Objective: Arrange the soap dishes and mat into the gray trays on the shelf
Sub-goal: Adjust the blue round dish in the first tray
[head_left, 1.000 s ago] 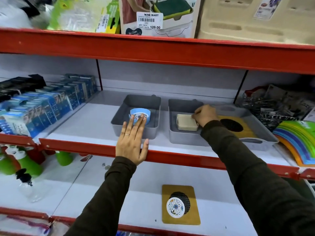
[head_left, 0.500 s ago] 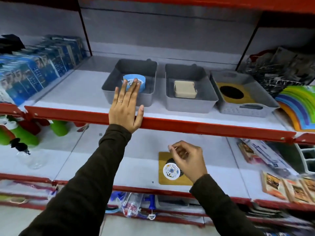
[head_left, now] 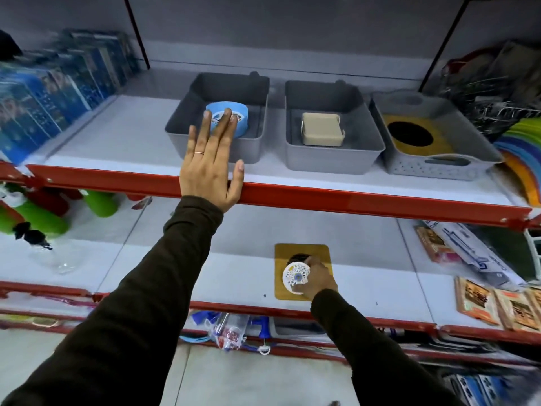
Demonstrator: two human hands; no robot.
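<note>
The round white soap dish [head_left: 295, 276], printed with a small coloured pattern, sits on the tan mat [head_left: 301, 250] on the lower shelf [head_left: 228, 273], over the mat's dark circular patch. The right hand [head_left: 314, 278] is curled around the right side of this dish, fingers closed onto its edge; whether the dish is lifted clear of the mat cannot be told.

Above the mat, on the upper shelf [head_left: 117, 136], three gray trays stand in a row. The middle tray [head_left: 330, 153] is almost directly above the mat and holds a beige square soap dish [head_left: 321, 132]. The left tray [head_left: 251, 148], up and to the left of the mat, holds a blue round soap dish [head_left: 240, 111]. The right tray [head_left: 439, 168], up and to the right of the mat, has a perforated front wall with a handle slot and holds a second tan mat [head_left: 439, 148] with a dark circle.

The left hand [head_left: 212, 168] lies flat and spread, fingers extended, holding nothing; its palm rests at the red front edge [head_left: 351, 197] of the upper shelf, and its fingertips reach over the front wall of the left tray, in front of the blue dish.

Far left of the mat, blue boxes [head_left: 44, 98] fill the upper shelf and green bottles [head_left: 96, 202] stand below them. To the mat's right lie flat packaged items [head_left: 483, 297].
</note>
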